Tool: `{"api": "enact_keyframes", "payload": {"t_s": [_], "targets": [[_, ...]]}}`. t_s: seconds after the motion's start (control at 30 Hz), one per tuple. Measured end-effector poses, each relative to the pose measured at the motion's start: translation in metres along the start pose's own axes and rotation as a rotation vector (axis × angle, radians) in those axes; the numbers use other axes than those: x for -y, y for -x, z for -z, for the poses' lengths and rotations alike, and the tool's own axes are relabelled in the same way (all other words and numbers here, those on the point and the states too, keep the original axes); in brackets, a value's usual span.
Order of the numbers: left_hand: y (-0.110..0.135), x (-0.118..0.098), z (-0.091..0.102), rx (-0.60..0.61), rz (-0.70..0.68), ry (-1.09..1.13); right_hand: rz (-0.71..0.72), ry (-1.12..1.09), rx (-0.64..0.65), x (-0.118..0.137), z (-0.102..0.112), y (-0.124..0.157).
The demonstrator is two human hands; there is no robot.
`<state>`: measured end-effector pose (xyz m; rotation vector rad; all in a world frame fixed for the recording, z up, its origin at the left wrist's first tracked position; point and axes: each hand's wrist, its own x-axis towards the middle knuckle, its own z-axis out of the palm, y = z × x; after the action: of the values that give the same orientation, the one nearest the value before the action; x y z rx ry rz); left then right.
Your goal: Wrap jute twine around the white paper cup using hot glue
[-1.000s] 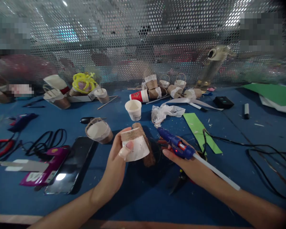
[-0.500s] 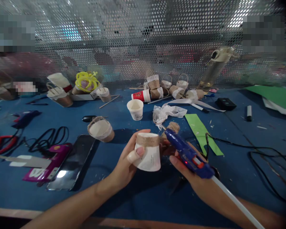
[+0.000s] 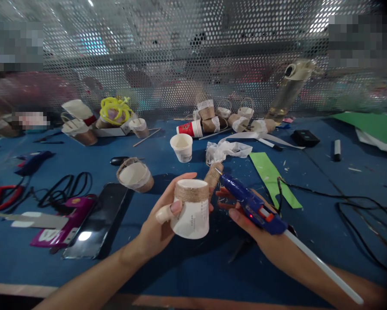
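My left hand point(image 3: 162, 217) is wrapped round a white paper cup point(image 3: 192, 211) whose upper part is wound with brown twine; the thumb lies across its side. A spool of twine point(image 3: 212, 175) shows just behind the cup. My right hand point(image 3: 245, 215) grips a blue glue gun point(image 3: 249, 201) with an orange trigger and a white glue stick point(image 3: 322, 267) running out of its back. The gun's nozzle points up and left, close to the cup's right side by the spool.
On the blue table point(image 3: 187, 267) lie a black phone point(image 3: 98, 219), a magenta tool point(image 3: 64, 224), black cables point(image 3: 342, 202), a green paper strip point(image 3: 270, 176), another twine-wrapped cup point(image 3: 135, 175), a plain cup point(image 3: 181, 147) and several finished cups point(image 3: 232, 118) by the perforated metal wall point(image 3: 180, 56).
My left hand turned the cup from tilted to nearly upright and raised it a little. The glue gun's nozzle came in beside the cup.
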<state>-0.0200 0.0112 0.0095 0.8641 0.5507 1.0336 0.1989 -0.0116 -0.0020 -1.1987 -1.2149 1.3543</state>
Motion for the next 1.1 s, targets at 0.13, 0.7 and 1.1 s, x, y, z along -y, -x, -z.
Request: {"api": "enact_keyframes", "payload": {"t_s": [0.13,0.7,1.1], "targets": [[0.001,-0.009,-0.002,0.064,-0.011,0.167,0.040,0.059,0.084,-0.002,0.003,-0.009],[0.015,-0.001,-0.003,0.477,0.363,0.159,0.353,0.682,0.225,0.003,0.006,-0.052],[0.013,-0.007,-0.012,0.430,0.203,0.428,0.594,0.917,0.472,0.022,0.020,-0.083]]}}
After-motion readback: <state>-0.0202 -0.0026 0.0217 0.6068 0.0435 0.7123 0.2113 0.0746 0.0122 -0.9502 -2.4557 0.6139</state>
